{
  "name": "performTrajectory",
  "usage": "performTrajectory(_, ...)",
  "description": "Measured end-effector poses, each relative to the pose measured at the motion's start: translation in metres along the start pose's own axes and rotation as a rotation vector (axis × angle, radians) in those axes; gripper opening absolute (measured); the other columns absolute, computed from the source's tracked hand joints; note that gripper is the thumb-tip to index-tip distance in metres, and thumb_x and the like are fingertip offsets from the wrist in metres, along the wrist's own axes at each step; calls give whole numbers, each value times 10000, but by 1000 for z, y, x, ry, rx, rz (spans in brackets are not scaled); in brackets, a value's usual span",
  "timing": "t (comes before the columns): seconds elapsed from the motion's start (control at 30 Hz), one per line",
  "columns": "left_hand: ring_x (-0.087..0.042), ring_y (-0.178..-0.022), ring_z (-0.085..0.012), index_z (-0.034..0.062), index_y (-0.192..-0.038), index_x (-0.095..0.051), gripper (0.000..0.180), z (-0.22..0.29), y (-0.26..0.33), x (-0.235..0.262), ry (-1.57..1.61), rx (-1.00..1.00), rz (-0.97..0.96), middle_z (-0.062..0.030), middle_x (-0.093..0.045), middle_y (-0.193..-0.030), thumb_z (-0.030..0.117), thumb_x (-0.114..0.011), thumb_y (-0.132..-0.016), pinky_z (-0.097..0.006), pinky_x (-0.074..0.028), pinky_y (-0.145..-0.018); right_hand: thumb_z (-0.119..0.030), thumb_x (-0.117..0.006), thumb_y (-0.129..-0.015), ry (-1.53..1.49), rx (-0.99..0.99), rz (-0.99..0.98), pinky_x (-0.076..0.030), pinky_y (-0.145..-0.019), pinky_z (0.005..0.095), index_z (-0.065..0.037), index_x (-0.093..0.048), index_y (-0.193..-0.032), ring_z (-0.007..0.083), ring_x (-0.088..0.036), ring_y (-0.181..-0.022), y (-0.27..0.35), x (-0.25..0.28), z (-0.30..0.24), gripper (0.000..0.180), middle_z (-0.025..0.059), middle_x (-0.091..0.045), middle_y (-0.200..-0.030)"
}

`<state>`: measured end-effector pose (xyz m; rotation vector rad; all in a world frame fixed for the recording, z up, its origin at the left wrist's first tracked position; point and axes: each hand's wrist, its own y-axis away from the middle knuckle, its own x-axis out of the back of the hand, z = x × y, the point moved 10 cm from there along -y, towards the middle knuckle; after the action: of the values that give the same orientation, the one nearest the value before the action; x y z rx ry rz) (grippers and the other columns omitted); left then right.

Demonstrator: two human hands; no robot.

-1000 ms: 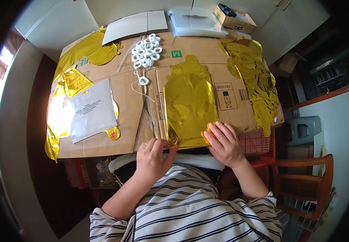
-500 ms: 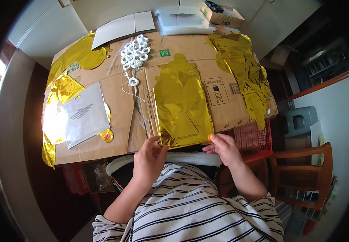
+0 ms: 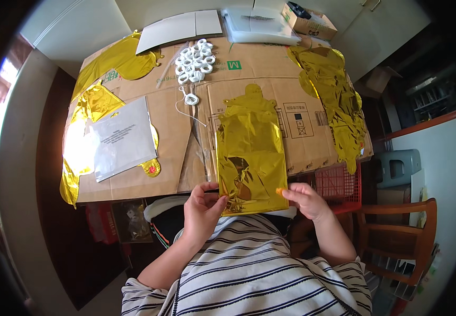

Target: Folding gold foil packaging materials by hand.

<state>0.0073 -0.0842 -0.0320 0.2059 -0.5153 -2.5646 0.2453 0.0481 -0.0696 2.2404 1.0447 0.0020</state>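
Observation:
A flat gold foil balloon (image 3: 251,145), its long sides folded straight, lies before me with its near end past the table edge, above my lap. My left hand (image 3: 205,206) pinches its near left side between thumb and fingers. At the near right side my right hand (image 3: 308,201) grips the foil edge, an orange finger cover (image 3: 280,191) on one digit; its other fingertips are partly hidden. Left of the balloon sits a small white ribbon roll (image 3: 191,99) with a loose tail, and behind it a cluster of white ribbon rolls (image 3: 194,62).
The table is covered in cardboard (image 3: 170,147). Crumpled gold foil (image 3: 336,100) lies at right, more gold foil (image 3: 128,58) at far left. A clear printed bag (image 3: 124,139) lies at left. Clear plastic sleeves (image 3: 259,29) and a small box (image 3: 312,25) stand at the back.
The foil balloon has slid toward me, its near end now beyond the table edge. Both hands moved with it, still at its two sides. The view has shifted slightly.

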Motion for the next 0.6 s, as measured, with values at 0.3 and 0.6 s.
performTrajectory(0.3,-725,-953,-121,-11,-1382,-463,490,2,3,-5,127,-37,-34,-147,-724,-1102,-29,-693,-950,-218,-568,-816,-170,-674,-1007,-224,49,-75,-513,-897,259,21,-724,-1156,93,-677,-932,-10,-11,-2,248,47,-749,-1084)
performTrajectory(0.6,-721,-963,-126,-11,-1416,-443,512,2,0,-8,105,-49,-55,-138,-712,-1094,-45,-667,-957,-229,-575,-826,-137,-685,-992,-328,-12,-80,-519,-971,298,43,-675,-1250,149,-686,-1052,-8,-22,-10,315,90,-731,-1186)
